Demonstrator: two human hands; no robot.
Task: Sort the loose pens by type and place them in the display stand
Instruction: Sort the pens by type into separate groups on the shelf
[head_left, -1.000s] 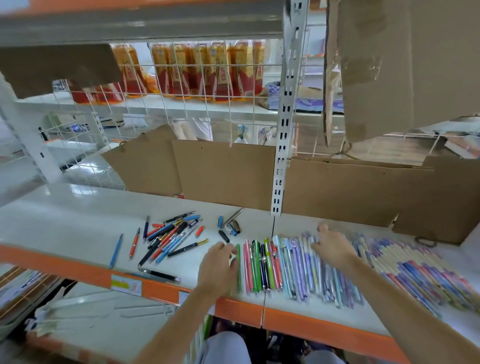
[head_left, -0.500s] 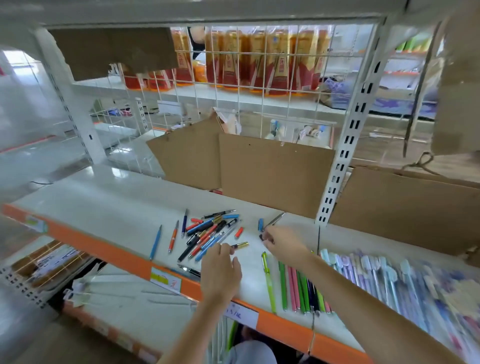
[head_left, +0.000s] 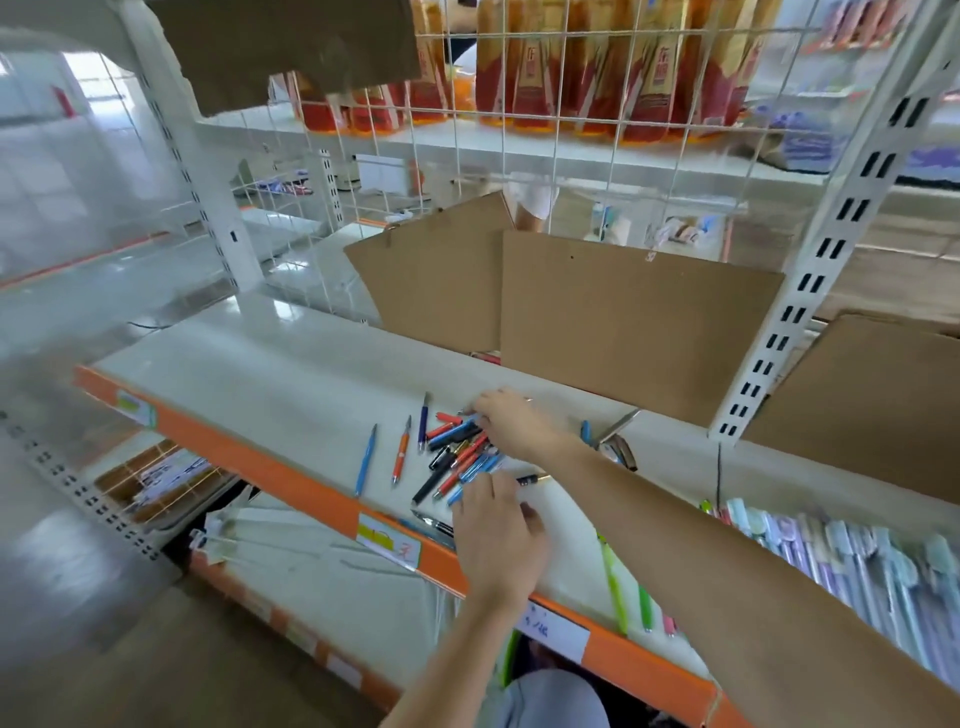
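A heap of loose pens (head_left: 457, 449) in red, blue and black lies on the white shelf (head_left: 291, 384). A light blue pen (head_left: 366, 460), an orange pen (head_left: 401, 451) and a dark blue pen (head_left: 423, 422) lie apart to its left. My right hand (head_left: 519, 423) reaches across to the heap's far side, fingers curled down onto the pens; a grip cannot be made out. My left hand (head_left: 498, 530) hovers at the heap's near side, fingers loosely curled, with a black pen (head_left: 530, 479) poking out beside it. Green pens (head_left: 613, 577) and rows of pastel pens (head_left: 831, 561) lie to the right.
Brown cardboard sheets (head_left: 634, 322) lean along the back of the shelf. A white slotted upright (head_left: 831, 234) stands at the right, with a wire grid (head_left: 519, 156) and red packets behind. The shelf's orange front edge (head_left: 260, 457) carries price labels. A black pen (head_left: 434, 524) lies near that edge.
My right hand left the sorted pastel pens and crossed left to the loose heap. The view swung left with it. My left hand stayed at the heap's near side.
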